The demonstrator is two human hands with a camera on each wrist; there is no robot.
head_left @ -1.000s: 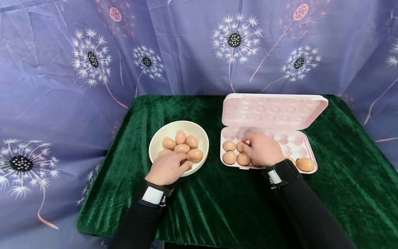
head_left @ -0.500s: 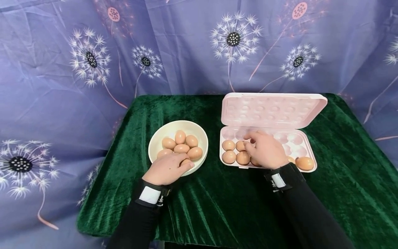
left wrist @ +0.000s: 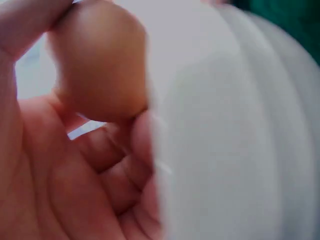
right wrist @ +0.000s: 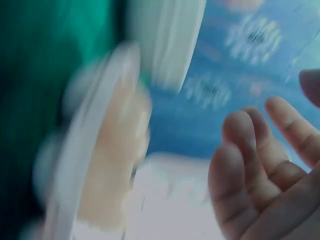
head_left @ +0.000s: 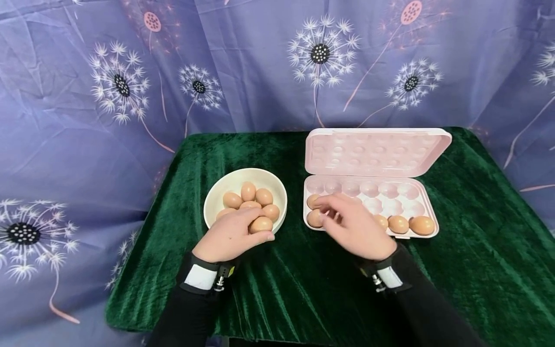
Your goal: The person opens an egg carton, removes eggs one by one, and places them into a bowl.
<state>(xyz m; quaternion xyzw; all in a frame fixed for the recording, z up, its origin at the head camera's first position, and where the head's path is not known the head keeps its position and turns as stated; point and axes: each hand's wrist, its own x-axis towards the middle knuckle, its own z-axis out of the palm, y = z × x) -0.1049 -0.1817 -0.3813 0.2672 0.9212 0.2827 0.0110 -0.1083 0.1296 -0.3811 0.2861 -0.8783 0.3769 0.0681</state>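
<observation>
My left hand (head_left: 231, 236) grips a brown egg (head_left: 261, 224) between thumb and fingers at the near rim of a cream bowl (head_left: 225, 180). Several more brown eggs (head_left: 249, 196) lie in the bowl. The left wrist view shows that egg (left wrist: 97, 65) in my fingers beside the bowl's white wall (left wrist: 225, 125). My right hand (head_left: 347, 224) hovers over the near left part of an open pink egg carton (head_left: 427, 205), fingers relaxed and holding nothing. Eggs sit in the carton's left cells (head_left: 313, 200) and along its front row (head_left: 398, 224). In the blurred right wrist view my fingers (right wrist: 250, 165) are bare.
The carton's lid (head_left: 377, 152) stands open behind its base. Everything rests on a green velvet cloth (head_left: 303, 289) covering a small table. A purple curtain with dandelion print (head_left: 130, 96) hangs behind and to the left.
My right hand has drawn back from the carton's inner cells toward its near left corner, uncovering front-row eggs. My left hand has lifted an egg to the bowl's near rim.
</observation>
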